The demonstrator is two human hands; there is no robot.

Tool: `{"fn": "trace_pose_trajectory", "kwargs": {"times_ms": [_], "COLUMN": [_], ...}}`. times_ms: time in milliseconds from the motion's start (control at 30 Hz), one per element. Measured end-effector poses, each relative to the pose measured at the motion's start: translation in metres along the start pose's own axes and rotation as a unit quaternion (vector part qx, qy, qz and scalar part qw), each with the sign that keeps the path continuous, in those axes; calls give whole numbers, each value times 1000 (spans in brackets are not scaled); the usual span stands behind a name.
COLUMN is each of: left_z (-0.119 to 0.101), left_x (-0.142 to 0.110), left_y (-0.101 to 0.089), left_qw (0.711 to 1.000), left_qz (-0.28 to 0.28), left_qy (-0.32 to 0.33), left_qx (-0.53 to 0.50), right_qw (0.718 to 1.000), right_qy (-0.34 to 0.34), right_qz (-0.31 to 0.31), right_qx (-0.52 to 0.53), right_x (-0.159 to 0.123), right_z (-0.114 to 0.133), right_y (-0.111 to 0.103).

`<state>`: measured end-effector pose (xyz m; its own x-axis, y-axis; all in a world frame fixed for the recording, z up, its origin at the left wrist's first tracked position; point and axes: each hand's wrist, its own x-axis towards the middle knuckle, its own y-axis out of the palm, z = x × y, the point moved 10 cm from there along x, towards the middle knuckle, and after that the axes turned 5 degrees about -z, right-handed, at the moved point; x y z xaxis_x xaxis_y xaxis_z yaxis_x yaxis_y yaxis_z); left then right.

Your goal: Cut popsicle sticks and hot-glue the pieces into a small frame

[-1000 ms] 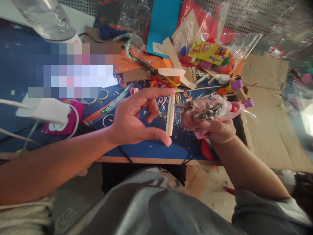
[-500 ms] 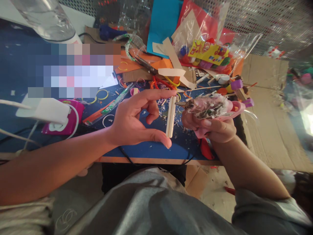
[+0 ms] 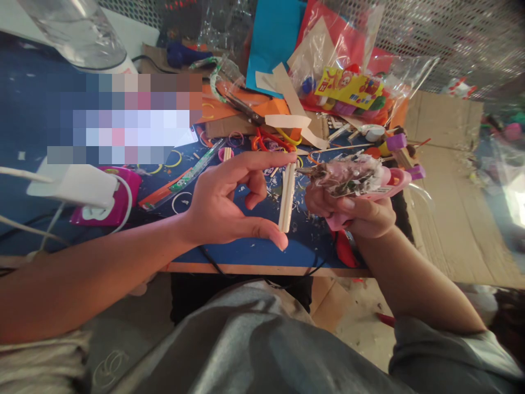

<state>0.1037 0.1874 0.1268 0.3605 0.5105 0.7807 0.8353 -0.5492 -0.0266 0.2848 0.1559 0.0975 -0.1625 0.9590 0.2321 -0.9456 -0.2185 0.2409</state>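
The bundled wooden sticks (image 3: 287, 200) are pinched lengthwise between thumb and forefinger of the left hand (image 3: 221, 202), over the blue table's (image 3: 250, 254) near middle. The glue gun (image 3: 353, 178), gripped on the right by the right hand (image 3: 369, 215), is now pointed slightly nearer their far end; gluing appears nearly edge-long.

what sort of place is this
Probably a craft workbench: the right hand grips a pink glue gun, the left hand holds short pale sticks, and scissors lie among paper strips.
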Motion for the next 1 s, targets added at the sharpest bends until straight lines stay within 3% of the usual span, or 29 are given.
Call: {"fn": "trace_pose_trajectory", "kwargs": {"times_ms": [233, 467, 800, 1000], "left_z": [13, 3, 12, -5], "left_x": [-7, -2, -8, 5], "left_y": [-1, 0, 0, 1], "left_qw": [1000, 1000, 1000, 998], "left_qz": [4, 12, 4, 5], "left_qy": [-15, 5, -21, 55], "left_qx": [9, 19, 10, -25], "right_qw": [1000, 998, 1000, 998], "right_qy": [16, 35, 9, 21], "right_qz": [-14, -30, -22, -56], "right_qx": [-18, -31, -17, -24], "right_x": [-1, -2, -1, -6], "right_z": [-4, -8, -2, -7], "right_y": [-5, -9, -4, -18]}}
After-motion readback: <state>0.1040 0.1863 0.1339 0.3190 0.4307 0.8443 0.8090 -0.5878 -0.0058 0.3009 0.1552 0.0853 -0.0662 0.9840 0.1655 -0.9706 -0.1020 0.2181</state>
